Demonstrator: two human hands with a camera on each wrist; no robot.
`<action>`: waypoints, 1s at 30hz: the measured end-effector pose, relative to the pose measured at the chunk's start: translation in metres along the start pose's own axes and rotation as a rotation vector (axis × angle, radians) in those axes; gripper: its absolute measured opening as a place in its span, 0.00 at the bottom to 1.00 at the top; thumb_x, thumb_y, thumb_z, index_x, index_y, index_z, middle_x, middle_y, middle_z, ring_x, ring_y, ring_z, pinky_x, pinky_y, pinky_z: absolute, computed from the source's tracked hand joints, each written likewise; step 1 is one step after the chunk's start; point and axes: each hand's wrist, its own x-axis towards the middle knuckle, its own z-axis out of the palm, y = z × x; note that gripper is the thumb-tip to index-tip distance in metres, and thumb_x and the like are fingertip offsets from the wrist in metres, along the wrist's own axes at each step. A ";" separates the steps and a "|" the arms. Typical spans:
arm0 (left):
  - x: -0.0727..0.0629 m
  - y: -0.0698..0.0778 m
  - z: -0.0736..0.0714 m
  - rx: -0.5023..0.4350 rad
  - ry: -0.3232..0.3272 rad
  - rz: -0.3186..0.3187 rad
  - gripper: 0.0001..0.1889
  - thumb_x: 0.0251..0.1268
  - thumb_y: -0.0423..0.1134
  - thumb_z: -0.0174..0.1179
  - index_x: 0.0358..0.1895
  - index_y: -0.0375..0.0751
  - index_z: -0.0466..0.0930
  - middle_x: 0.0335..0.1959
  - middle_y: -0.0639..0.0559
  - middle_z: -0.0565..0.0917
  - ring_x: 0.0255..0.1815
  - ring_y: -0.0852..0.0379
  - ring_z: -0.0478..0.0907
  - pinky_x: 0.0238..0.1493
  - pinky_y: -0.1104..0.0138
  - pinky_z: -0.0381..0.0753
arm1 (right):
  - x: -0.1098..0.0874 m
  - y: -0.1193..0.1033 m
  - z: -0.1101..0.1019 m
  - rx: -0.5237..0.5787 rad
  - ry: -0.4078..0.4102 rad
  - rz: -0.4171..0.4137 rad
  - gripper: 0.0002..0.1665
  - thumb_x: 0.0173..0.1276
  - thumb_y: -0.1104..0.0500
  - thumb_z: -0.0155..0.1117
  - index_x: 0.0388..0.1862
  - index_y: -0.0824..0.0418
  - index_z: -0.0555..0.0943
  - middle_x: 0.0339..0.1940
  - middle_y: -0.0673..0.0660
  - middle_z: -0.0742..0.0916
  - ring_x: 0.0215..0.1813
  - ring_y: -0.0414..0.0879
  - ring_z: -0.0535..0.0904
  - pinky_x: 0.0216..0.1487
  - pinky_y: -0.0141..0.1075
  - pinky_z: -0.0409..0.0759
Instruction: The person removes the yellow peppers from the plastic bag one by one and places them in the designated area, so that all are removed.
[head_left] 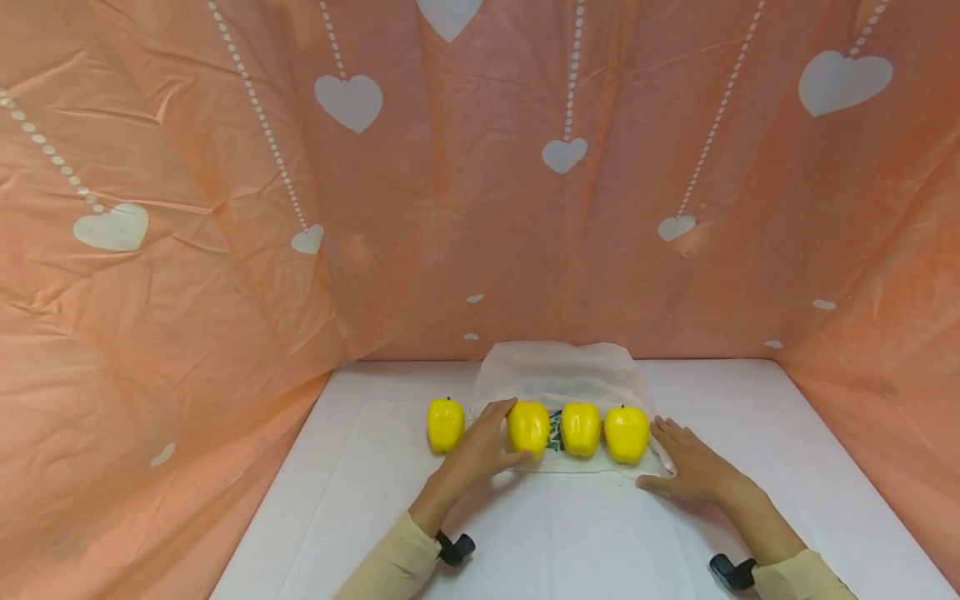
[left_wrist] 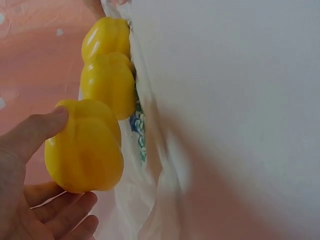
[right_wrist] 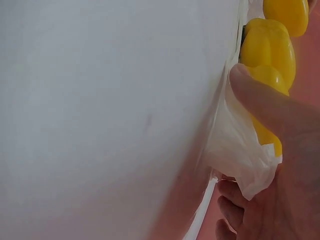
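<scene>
My left hand (head_left: 474,450) holds a yellow bell pepper (head_left: 528,430) between thumb and fingers, over a thin whitish plastic bag (head_left: 558,367) lying flat. Two more yellow peppers rest on the bag to the right, a middle one (head_left: 581,429) and a right one (head_left: 627,434), close together. In the left wrist view, the held pepper (left_wrist: 85,147) has the thumb on one side and fingertips on the other. Beside the rightmost pepper is my right hand (head_left: 697,467), fingers extended and thumb spread. The right wrist view shows the bag's crumpled edge (right_wrist: 240,155) close by its fingers.
Another yellow pepper (head_left: 446,425) stands on the white table (head_left: 600,533) just left of the bag. A blue-green print (head_left: 555,431) shows on the bag between peppers. An orange curtain (head_left: 480,208) with pale hearts encloses the back and sides.
</scene>
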 end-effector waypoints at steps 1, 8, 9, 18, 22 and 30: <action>0.000 0.000 -0.001 -0.005 0.000 0.001 0.49 0.64 0.50 0.79 0.84 0.42 0.62 0.81 0.44 0.69 0.80 0.44 0.69 0.80 0.48 0.70 | 0.000 0.000 0.000 0.000 0.003 -0.004 0.68 0.63 0.32 0.76 0.83 0.75 0.59 0.83 0.78 0.62 0.82 0.78 0.56 0.80 0.72 0.55; -0.003 -0.002 -0.007 -0.005 0.016 0.017 0.49 0.64 0.49 0.79 0.84 0.43 0.63 0.81 0.45 0.69 0.80 0.44 0.69 0.80 0.48 0.70 | 0.000 0.001 -0.002 0.010 0.000 -0.005 0.69 0.63 0.32 0.76 0.84 0.75 0.58 0.84 0.78 0.60 0.83 0.77 0.54 0.81 0.72 0.53; -0.003 -0.002 -0.008 -0.008 0.020 0.024 0.49 0.63 0.49 0.79 0.84 0.42 0.63 0.81 0.44 0.69 0.79 0.44 0.69 0.79 0.47 0.71 | 0.000 0.001 -0.002 0.010 0.002 -0.009 0.69 0.63 0.32 0.76 0.84 0.75 0.58 0.84 0.78 0.60 0.83 0.77 0.54 0.80 0.72 0.53; -0.009 -0.007 -0.019 -0.005 0.050 0.066 0.48 0.63 0.46 0.80 0.82 0.37 0.63 0.80 0.40 0.70 0.78 0.42 0.70 0.79 0.47 0.70 | 0.000 0.001 -0.003 -0.004 0.004 -0.017 0.69 0.63 0.33 0.76 0.83 0.77 0.57 0.84 0.79 0.60 0.84 0.76 0.53 0.82 0.70 0.51; -0.011 -0.009 -0.022 0.000 0.063 0.066 0.49 0.62 0.46 0.80 0.82 0.37 0.63 0.80 0.40 0.69 0.79 0.41 0.70 0.80 0.47 0.69 | 0.001 0.001 -0.003 -0.008 -0.001 -0.008 0.69 0.63 0.33 0.76 0.83 0.77 0.57 0.84 0.79 0.60 0.84 0.76 0.53 0.82 0.71 0.51; -0.012 -0.015 -0.027 0.046 0.100 0.107 0.49 0.59 0.41 0.81 0.81 0.33 0.63 0.77 0.37 0.71 0.76 0.39 0.72 0.78 0.48 0.72 | 0.000 0.001 -0.003 0.007 0.012 -0.030 0.68 0.63 0.34 0.77 0.82 0.79 0.58 0.83 0.80 0.61 0.83 0.77 0.55 0.81 0.71 0.52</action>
